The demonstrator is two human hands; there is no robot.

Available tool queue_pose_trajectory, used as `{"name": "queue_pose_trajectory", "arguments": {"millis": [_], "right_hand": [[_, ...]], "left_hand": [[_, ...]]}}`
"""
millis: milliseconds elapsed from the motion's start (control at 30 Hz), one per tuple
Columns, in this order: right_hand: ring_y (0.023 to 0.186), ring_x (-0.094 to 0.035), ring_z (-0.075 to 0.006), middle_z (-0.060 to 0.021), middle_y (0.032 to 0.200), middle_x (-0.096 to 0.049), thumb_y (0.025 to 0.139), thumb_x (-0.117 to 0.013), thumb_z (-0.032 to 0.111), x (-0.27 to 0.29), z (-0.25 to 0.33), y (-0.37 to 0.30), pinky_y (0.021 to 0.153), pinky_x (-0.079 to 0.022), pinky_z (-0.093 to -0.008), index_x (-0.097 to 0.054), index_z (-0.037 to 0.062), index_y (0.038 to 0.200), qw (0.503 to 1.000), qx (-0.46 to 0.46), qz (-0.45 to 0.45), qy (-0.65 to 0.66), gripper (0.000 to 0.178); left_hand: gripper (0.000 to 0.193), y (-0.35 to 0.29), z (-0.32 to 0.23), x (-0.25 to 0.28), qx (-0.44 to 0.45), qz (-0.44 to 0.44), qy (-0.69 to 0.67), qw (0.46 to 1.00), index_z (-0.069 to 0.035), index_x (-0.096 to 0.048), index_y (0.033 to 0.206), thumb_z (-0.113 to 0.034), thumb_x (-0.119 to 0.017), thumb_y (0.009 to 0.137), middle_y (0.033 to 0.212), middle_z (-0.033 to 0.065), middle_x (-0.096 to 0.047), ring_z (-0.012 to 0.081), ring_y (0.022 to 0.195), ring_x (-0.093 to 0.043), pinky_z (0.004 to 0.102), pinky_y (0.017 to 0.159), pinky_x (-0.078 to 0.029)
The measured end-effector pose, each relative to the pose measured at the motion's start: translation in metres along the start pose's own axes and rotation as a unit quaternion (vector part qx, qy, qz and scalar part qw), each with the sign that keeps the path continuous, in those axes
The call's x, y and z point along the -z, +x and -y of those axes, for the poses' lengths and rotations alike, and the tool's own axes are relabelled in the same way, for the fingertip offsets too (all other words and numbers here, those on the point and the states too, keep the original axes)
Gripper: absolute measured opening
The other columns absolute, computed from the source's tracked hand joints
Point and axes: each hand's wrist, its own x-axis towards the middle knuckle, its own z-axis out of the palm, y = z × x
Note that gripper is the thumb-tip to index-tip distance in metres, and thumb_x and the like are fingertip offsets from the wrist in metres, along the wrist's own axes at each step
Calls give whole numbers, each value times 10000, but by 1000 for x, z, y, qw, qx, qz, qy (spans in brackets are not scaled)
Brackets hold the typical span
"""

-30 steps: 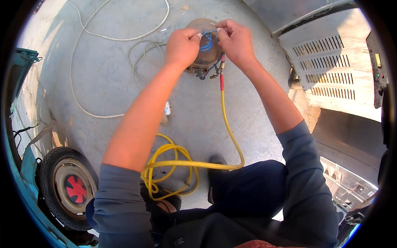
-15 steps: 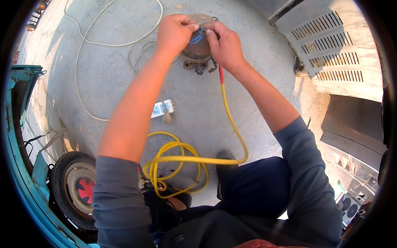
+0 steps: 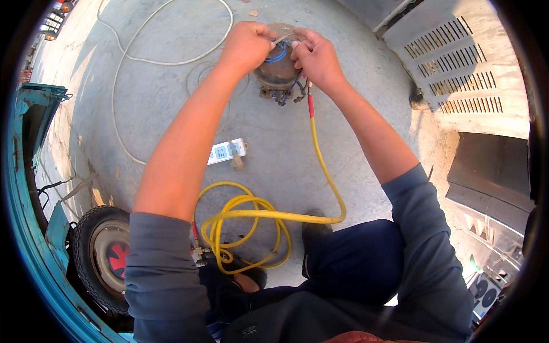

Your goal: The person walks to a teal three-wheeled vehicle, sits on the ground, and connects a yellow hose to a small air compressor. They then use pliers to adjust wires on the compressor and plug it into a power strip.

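Both my hands are raised over a rusty brown, dome-shaped compressor (image 3: 274, 74) standing on the floor. My left hand (image 3: 247, 47) pinches one end of a short length of thin pale wire (image 3: 282, 39). My right hand (image 3: 319, 62) pinches the same wire from the other side, fingers closed. Just below it, blue wires (image 3: 277, 56) loop over the compressor's body. A yellow hose (image 3: 316, 151) with a red end sleeve (image 3: 311, 106) joins fittings at the compressor's right side, below my right hand.
The hose's coils (image 3: 246, 214) lie near my feet. A white power strip (image 3: 227, 151) with a plug in it rests on the concrete floor, and a long pale cable (image 3: 117, 97) curves at left. A wheel (image 3: 103, 257) stands lower left; a slotted metal panel (image 3: 457, 63) is upper right.
My hands have moved slightly apart, and the pale wire between them shows more plainly. The whole view has shifted slightly.
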Motion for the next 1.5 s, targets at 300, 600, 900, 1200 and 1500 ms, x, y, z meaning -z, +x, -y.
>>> {"name": "queue_pose_trajectory", "arguments": {"millis": [300, 600, 900, 1200, 1500], "right_hand": [[754, -692, -297, -142, 797, -710, 944, -603, 141, -4, 7, 0, 736, -534, -424, -658, 27, 1268, 974, 130, -16, -184, 349], [778, -697, -270, -122, 859, -736, 931, -666, 295, 23, 3, 35, 771, -552, -385, -700, 31, 1221, 937, 164, -103, -290, 394], [814, -656, -187, -136, 885, -721, 829, -849, 226, 12, 27, 49, 693, -524, -378, -708, -71, 900, 987, -136, 52, -61, 336], [791, -719, -276, -149, 908, -747, 833, -814, 371, -7, 2, 89, 727, -554, -392, -742, -2, 928, 965, -95, 17, -244, 392], [821, -726, -242, -112, 899, -753, 918, -730, 363, 2, 7, 39, 738, -552, -347, -754, 20, 991, 961, 9, -146, -236, 351]], "left_hand": [[288, -1, -7, -21, -138, -107, 207, 963, -22, -758, 1081, -26, -755, 793, 856, 141, -748, 223, 745, -706, 361, 675, -540], [225, 8, 6, -19, 59, -85, -60, 993, 8, -716, 1004, -105, -804, 830, 799, 84, -714, 195, 733, -667, 345, 663, -529], [138, -11, 14, -1, 37, -13, -40, 998, 20, -744, 895, -117, -755, 879, 745, 55, -687, 144, 660, -602, 337, 627, -499], [107, -4, -16, -8, -47, -61, 217, 973, -29, -791, 874, -120, -751, 834, 803, 177, -740, 287, 745, -711, 394, 699, -542], [167, 6, 13, -23, 48, -99, 67, 992, -20, -808, 973, -126, -754, 855, 881, 143, -779, 203, 790, -722, 339, 740, -553]]}}
